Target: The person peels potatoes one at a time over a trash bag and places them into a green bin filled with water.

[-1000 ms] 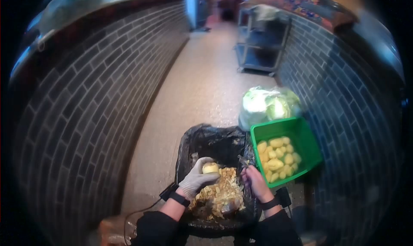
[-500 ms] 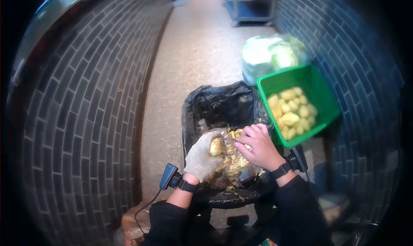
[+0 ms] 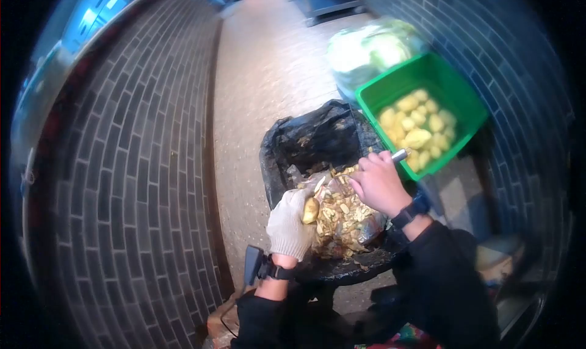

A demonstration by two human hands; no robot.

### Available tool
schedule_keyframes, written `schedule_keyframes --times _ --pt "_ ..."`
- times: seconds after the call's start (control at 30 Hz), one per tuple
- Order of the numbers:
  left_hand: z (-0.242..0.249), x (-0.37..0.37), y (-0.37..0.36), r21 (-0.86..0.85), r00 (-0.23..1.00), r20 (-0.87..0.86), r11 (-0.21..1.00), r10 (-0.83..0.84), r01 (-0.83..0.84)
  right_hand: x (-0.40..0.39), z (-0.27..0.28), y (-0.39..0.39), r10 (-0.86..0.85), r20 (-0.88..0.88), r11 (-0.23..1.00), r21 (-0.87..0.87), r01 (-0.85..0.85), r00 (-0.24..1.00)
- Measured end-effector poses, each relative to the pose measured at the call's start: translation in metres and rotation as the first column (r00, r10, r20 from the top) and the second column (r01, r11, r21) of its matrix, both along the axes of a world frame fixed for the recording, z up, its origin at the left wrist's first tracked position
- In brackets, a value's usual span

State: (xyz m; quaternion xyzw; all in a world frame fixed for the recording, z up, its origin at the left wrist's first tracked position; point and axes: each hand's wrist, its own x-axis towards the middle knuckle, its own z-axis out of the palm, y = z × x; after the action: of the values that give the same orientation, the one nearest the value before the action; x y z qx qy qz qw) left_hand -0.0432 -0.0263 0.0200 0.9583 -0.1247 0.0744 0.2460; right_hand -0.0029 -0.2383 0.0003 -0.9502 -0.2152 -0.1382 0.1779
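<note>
My left hand [image 3: 290, 223], in a pale knitted glove, is closed round a potato [image 3: 311, 210] with brownish skin on part of it. Bare and closed, my right hand [image 3: 383, 183] grips a peeler whose metal handle end [image 3: 400, 155] sticks out past the fingers; its blade is hard to make out. Both hands are over a bin lined with a black bag [image 3: 284, 139]. Peelings [image 3: 342, 211] are heaped inside it. Beyond my right hand, a green crate [image 3: 467, 101] holds several peeled potatoes [image 3: 418, 138].
Behind the crate stands a clear bag of pale green vegetables [image 3: 372, 47]. Brick walls [image 3: 134, 159] rise on both sides of the tiled floor [image 3: 262, 56]. A metal cart [image 3: 329, 1] is at the far end. A box [image 3: 493, 263] lies at the lower right.
My right hand has drawn away from the potato, up and to the right with the peeler. The potato has turned in my left hand. The camera view has tilted and shifted.
</note>
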Motion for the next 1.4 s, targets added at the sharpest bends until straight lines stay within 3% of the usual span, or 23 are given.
schedule_keyframes --times 0.07,0.13,0.23,0.4,0.47,0.5,0.57,0.7,0.77,0.83,0.93,1.1,1.17,1.3,1.37,1.4 --pt "0.003 0.001 0.000 0.030 0.999 0.046 1.000 0.004 -0.006 -0.003 0.002 -0.002 0.010 -0.040 0.999 0.047 -0.009 0.999" --pt "-0.006 0.001 0.000 0.041 0.997 -0.005 0.997 0.073 -0.072 -0.011 0.008 0.011 0.176 0.017 0.967 0.185 -0.176 0.984" --pt "-0.011 0.003 -0.004 0.034 0.992 -0.057 0.993 0.115 -0.114 -0.020 0.011 0.022 0.253 0.051 0.929 0.264 -0.257 0.966" --pt "-0.019 0.006 0.003 0.175 0.997 0.073 0.984 0.006 -0.019 -0.015 0.001 0.020 0.219 -0.002 0.941 0.266 -0.211 0.976" --pt "-0.016 0.006 0.001 0.103 0.996 0.085 0.995 -0.013 0.005 -0.006 -0.007 0.014 0.077 -0.028 0.997 0.029 -0.076 0.997" --pt "-0.014 0.006 -0.001 0.029 0.995 0.097 0.999 -0.028 0.025 -0.005 -0.007 0.010 0.073 -0.027 0.997 0.028 -0.072 0.997" --pt "-0.007 0.006 -0.002 0.032 0.991 0.132 0.999 -0.037 0.033 -0.006 -0.002 0.004 0.039 -0.091 0.998 0.055 -0.034 0.995" --pt "-0.009 0.006 0.004 0.081 0.987 0.154 0.996 -0.049 0.036 -0.015 0.017 0.017 0.215 -0.046 0.935 0.299 -0.192 0.976" --pt "-0.009 0.004 0.003 0.080 0.980 0.189 0.996 -0.061 0.047 -0.017 0.013 0.022 0.227 -0.032 0.925 0.321 -0.205 0.973" --pt "-0.012 0.003 0.002 0.074 0.971 0.225 0.995 -0.082 0.067 -0.012 0.014 0.018 0.209 -0.144 0.940 0.303 -0.158 0.967" --pt "-0.020 0.007 0.002 -0.057 0.981 0.167 0.993 -0.096 0.106 -0.007 0.010 0.013 0.194 -0.142 0.942 0.304 -0.144 0.971" --pt "-0.019 0.002 -0.002 -0.115 0.998 0.007 0.992 -0.058 0.058 -0.007 0.006 0.010 0.163 -0.109 0.952 0.280 -0.127 0.981" --pt "-0.018 0.003 -0.001 -0.174 0.981 -0.187 0.985 -0.057 0.024 -0.007 0.006 0.009 0.154 -0.107 0.963 0.239 -0.125 0.982" --pt "-0.015 0.001 -0.004 -0.229 0.966 -0.240 0.973 -0.091 0.035 -0.008 0.000 0.003 0.086 -0.108 0.988 0.134 -0.072 0.990" --pt "-0.007 0.000 0.002 -0.380 0.968 -0.134 0.913 -0.210 0.145 -0.001 -0.008 -0.007 -0.061 -0.095 0.998 -0.023 0.059 0.994" --pt "-0.004 -0.001 0.003 -0.459 0.969 -0.159 0.883 -0.190 0.098 0.000 -0.005 -0.007 -0.016 -0.111 0.997 0.075 0.025 0.994"
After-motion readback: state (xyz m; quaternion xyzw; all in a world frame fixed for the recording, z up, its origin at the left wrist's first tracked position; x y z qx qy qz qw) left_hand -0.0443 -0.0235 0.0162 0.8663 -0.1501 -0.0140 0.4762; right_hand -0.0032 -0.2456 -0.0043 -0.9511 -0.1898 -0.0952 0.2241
